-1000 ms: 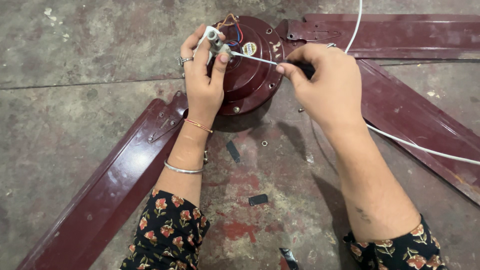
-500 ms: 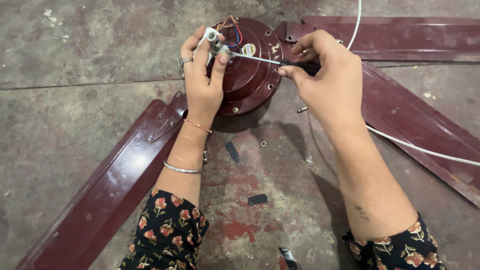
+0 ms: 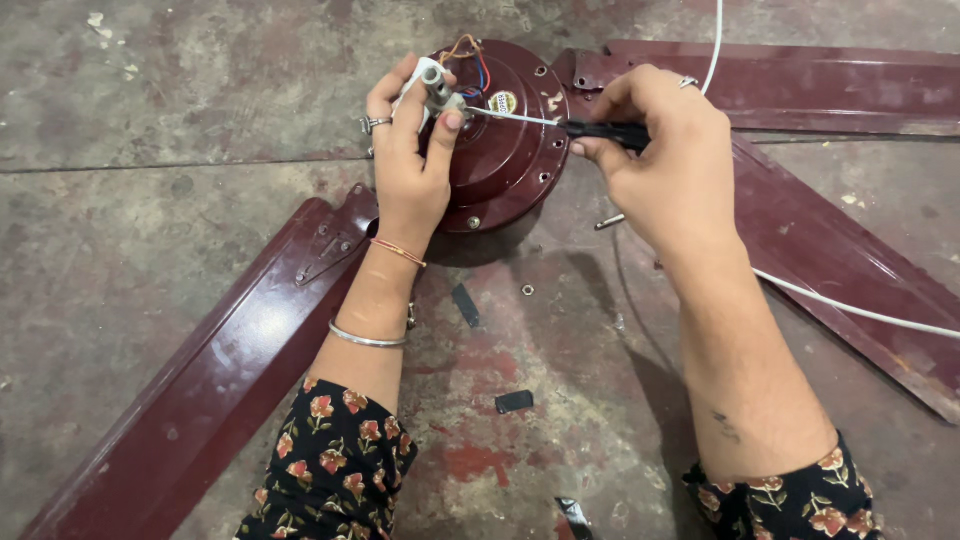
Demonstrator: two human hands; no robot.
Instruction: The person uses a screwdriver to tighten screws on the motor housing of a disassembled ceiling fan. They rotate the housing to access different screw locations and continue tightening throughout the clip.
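Ceiling fan motor [image 3: 505, 140]: dark maroon round housing lying on the concrete floor [image 3: 180, 130], near the top middle of the view, with small screw holes around its rim and a round gold sticker on its face.
Shaft end [image 3: 437, 85]: short silvery metal stub at the hub, with red, blue and orange wires [image 3: 470, 55] curling out just behind it.
Left hand [image 3: 410, 160]: fingers curled around the shaft end, thumb pressed up against its side, pinching it firmly; a ring on one finger, a thin thread band and a metal bangle on the wrist.
Right hand [image 3: 665, 150]: closed around the black handle of a screwdriver [image 3: 565, 125], thumb and forefinger pinching the grip; a ring shows on one finger.
Screwdriver shank: thin bright metal, running leftward from the handle across the motor face, its tip at the shaft end beside the left thumb.
Fan blades: one maroon blade [image 3: 220, 370] stretches down to the lower left, another [image 3: 800, 75] runs along the top right, a third [image 3: 840, 260] slants to the lower right; all lie flat on the floor.
White cable [image 3: 850, 310]: passes from the top edge behind the right hand and trails across the lower right blade.
Loose bits: a small nut [image 3: 527, 290] and a short bolt [image 3: 608, 221] on the floor below the motor, plus black scraps [image 3: 514, 401] between the forearms.
Sleeves: black with a red flower print on both arms.
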